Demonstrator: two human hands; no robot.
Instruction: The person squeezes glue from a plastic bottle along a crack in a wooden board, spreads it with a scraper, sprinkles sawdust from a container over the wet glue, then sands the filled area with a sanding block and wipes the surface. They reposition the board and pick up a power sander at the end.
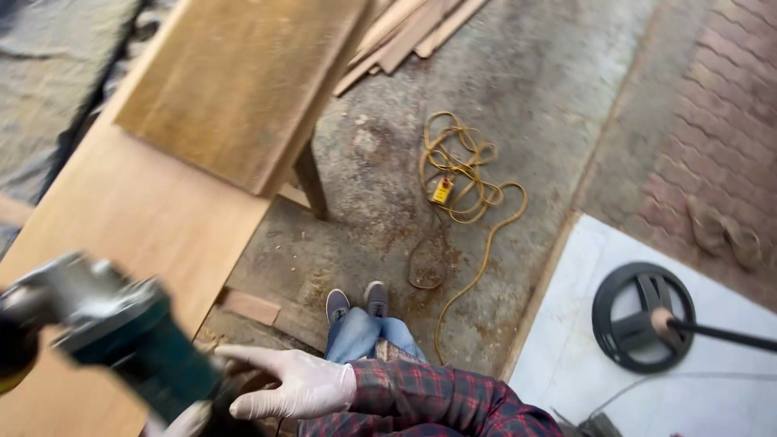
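Observation:
A green power tool (pixel 137 344) with a grey metal head, blurred, hangs over the long pale wooden board (pixel 137 218) at the lower left. My left hand (pixel 184 421), in a white glove, shows only as a sliver under the tool's rear and seems closed around its handle. Just right of the tool's body is my right hand (pixel 283 382), also in a white glove. Its fingers are stretched out toward the left and hold nothing. A red plaid sleeve (pixel 437 400) runs back from it.
A darker wooden panel (pixel 235 81) lies on the board above a bench leg (pixel 312 182). A yellow cord (pixel 465 174) is coiled on the concrete floor near my shoes (pixel 356 303). Wood strips (pixel 413 32) lie at the top. A black round stand base (pixel 643 316) sits on a white sheet at right.

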